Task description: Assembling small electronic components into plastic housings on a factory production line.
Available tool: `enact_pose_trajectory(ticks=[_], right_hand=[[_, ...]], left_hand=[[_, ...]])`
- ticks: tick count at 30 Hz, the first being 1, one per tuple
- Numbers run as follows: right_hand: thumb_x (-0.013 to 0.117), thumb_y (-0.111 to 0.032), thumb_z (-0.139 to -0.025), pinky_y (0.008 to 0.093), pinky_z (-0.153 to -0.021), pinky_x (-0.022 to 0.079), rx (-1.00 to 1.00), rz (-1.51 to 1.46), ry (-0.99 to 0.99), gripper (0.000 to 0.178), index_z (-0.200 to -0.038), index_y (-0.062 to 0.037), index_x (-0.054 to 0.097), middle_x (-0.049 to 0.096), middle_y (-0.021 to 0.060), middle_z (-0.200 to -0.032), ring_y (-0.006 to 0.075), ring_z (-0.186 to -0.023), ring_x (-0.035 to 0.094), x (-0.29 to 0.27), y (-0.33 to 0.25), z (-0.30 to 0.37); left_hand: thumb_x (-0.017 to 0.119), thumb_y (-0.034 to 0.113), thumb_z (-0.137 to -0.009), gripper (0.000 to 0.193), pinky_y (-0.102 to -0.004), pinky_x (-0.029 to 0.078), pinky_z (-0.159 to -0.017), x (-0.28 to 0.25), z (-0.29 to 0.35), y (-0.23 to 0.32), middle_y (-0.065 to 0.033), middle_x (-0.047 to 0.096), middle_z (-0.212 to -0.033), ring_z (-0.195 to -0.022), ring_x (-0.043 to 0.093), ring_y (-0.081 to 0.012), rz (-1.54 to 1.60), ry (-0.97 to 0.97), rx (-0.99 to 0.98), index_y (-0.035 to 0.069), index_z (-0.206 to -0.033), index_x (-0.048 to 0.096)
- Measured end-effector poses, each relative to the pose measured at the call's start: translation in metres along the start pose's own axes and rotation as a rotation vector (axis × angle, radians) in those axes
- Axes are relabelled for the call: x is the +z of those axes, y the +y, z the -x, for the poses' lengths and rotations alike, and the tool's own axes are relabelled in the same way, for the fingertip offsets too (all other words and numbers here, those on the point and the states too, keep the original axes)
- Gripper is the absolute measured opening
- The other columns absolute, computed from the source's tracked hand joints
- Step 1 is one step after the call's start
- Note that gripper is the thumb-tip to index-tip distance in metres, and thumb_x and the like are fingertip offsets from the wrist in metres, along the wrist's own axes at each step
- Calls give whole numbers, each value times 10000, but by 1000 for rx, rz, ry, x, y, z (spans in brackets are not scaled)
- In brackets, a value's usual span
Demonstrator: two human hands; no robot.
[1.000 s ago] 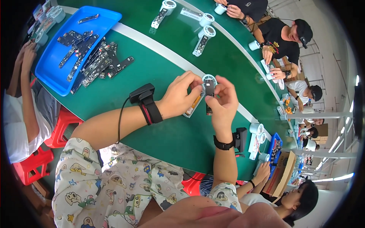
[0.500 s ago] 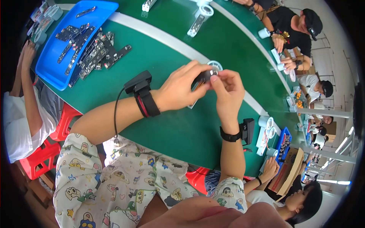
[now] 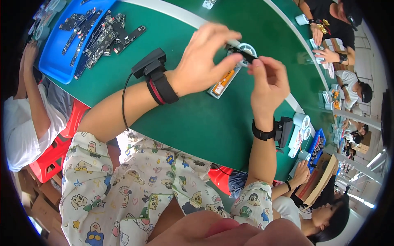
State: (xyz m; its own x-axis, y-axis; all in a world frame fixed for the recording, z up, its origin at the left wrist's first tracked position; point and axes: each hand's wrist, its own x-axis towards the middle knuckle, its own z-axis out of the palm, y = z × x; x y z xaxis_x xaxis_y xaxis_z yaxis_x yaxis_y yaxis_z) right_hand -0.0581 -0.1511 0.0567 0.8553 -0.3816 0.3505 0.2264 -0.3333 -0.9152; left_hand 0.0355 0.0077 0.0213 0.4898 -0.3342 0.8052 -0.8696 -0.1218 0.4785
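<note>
In the head view (its centre taken as the middle of the clock face), holding a thin, narrow, black circuit-board strip [image 3: 246, 56] aslant at one o'clock, slightly blurred, in front of the round ring end of a long, pale-blue plastic casing [image 3: 230, 83]. Of the two bare hands, pinching the strip's right end with the right hand [image 3: 269, 78] at two o'clock, thumb closed against bent fingers. Spreading the left hand [image 3: 205, 59] just past twelve, thumb and forefinger well apart beside the strip's other end; cannot tell, for the blur, about any contact there. Showing inside the casing, an orange-yellow oblong piece [image 3: 224, 79]; stretching below, the green tabletop [image 3: 184, 125]. Wearing a black box-shaped device [image 3: 148, 61] strapped to the left wrist. Lying at ten o'clock, a shallow blue plastic tray [image 3: 57, 67] with dark circuit boards [image 3: 107, 39] heaped in and beside it. Working at two o'clock, a co-worker in a black top [image 3: 347, 37].
</note>
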Motion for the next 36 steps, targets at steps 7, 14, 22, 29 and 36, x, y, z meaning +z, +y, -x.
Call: enact_pose_trajectory(ticks=[7,14,22,29,36], right_hand=[[690,2,-946,288,-721,582,173,-335,36,149,-1079,37,633,687,115,-1004,195,-812,720,10,-9,7],[741,16,-880,268,-668,541,-5,481,-342,218,-1081,-5,660,678,78,-1084,160,-798,695,-11,-26,-1],[747,-6,-878,245,-619,506,-115,501,-530,203,-1075,-28,702,702,57,-1020,121,-756,673,0,-12,6],[731,-55,-933,246,-588,511,95,183,-26,112,-1023,4,698,698,73,-842,151,-677,677,8,14,13],[756,-46,-900,290,-577,515,-538,666,-26,130,-1004,-13,686,694,92,-849,193,-664,673,0,27,5]], left_hand=[[673,247,-1002,337,-326,550,-794,0,-9,7,-64,659,-969,-885,650,-155,1011,19,-888,-12,-1205,604],[570,191,-1046,268,-300,523,-820,-4,-2,-1,-46,666,-976,-889,635,-133,840,7,-812,0,-1233,587],[461,174,-1071,357,-304,470,-958,-5,-2,2,-93,620,-1056,-1043,603,-178,624,-359,-719,-26,-1352,552],[455,231,-1054,457,-372,488,-949,4,10,-3,-192,607,-1138,-1039,621,-309,722,-417,-599,-36,-1420,514],[573,171,-1015,414,-343,511,-867,9,9,-3,-157,625,-1057,-944,636,-252,711,-426,-568,-34,-1374,565]])
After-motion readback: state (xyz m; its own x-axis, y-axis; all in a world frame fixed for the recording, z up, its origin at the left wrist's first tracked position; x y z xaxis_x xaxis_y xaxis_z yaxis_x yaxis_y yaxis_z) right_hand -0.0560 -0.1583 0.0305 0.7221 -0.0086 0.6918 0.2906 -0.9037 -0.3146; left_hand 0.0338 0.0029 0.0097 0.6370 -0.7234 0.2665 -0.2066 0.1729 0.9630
